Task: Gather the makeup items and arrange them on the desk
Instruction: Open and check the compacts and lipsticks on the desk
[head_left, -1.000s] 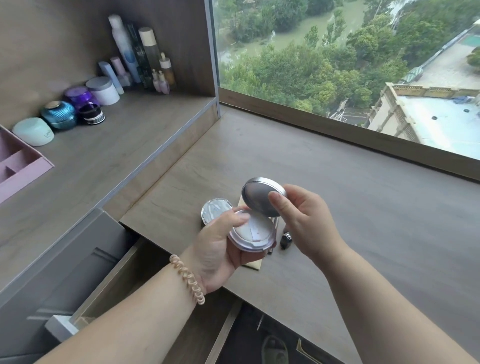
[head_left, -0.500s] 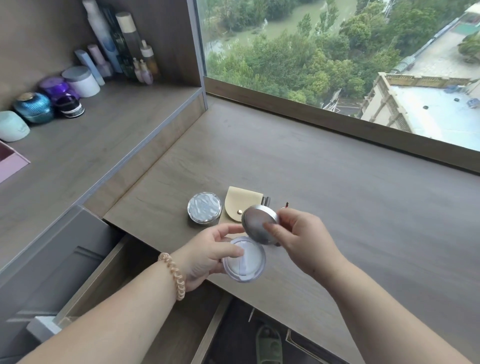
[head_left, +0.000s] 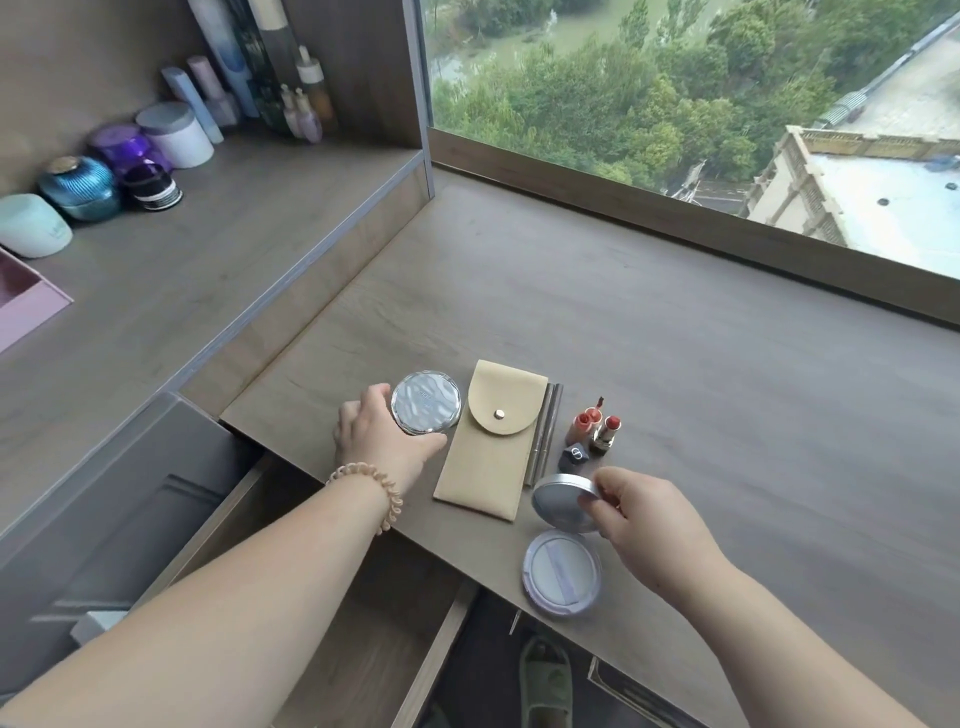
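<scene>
Two hands, two cases: each hand has its own round compact, both near the front edge of the table (head_left: 727, 415).
Left hand (head_left: 382, 441): fingers and thumb curl round the near-left rim of the ribbed silver compact (head_left: 427, 409), palm down; it looks like a grip, not a mere touch.
Ribbed silver compact: lies flat and closed at the left end of the row, just left of the beige pouch (head_left: 493, 447), directly ahead of the left hand's fingertips.
Right hand (head_left: 647, 517): thumb and fingers pinch the right rim of the lid (head_left: 561, 503) of the open cushion compact (head_left: 562, 577).
Open cushion compact: base flat on the table, puff side up, closest to the front edge; the lid stands tilted up on its far side.
Row: pouch with its long axis running away from the person, then two slim pencils (head_left: 544, 431) alongside it, then lipsticks (head_left: 602, 431).
Relation that matters: the lid lies between the right hand and the pouch, above the base, so swinging it down towards the person would likely close the case.
Nearer hand: right for the open compact, left for the ribbed one.
</scene>
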